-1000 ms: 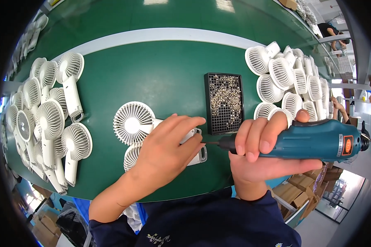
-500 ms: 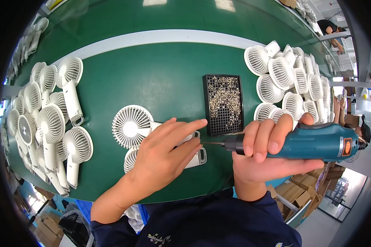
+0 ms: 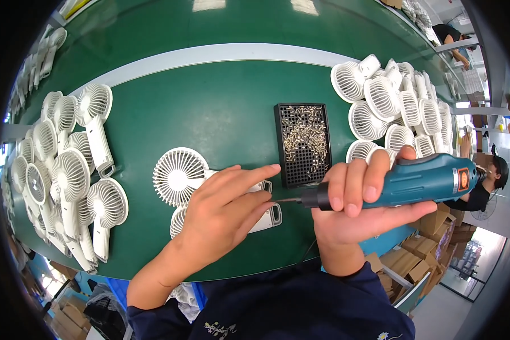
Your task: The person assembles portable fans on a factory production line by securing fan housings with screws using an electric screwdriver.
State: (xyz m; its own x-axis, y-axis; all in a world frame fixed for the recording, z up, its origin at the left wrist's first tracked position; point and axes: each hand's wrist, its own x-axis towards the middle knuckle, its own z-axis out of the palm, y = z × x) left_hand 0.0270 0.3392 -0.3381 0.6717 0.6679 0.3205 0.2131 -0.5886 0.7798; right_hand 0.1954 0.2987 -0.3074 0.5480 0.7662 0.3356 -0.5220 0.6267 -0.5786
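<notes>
The green table (image 3: 221,113) fills most of my view, with a white stripe running across it toward twelve o'clock. At nine o'clock lies a heap of white handheld fans (image 3: 62,170), and another heap of fans (image 3: 391,107) sits at two o'clock. Between them, just past my hands, is a black screw tray (image 3: 303,144), well clear of my reach line. My left hand (image 3: 221,218) presses flat, fingers spread, over two white fans (image 3: 178,175), hiding their handles. My right hand (image 3: 357,209) is wrapped tight around a teal electric screwdriver (image 3: 419,181); its long axis lies level, three to nine o'clock, bit pointing at nine o'clock into the handle end under my left fingertips.
</notes>
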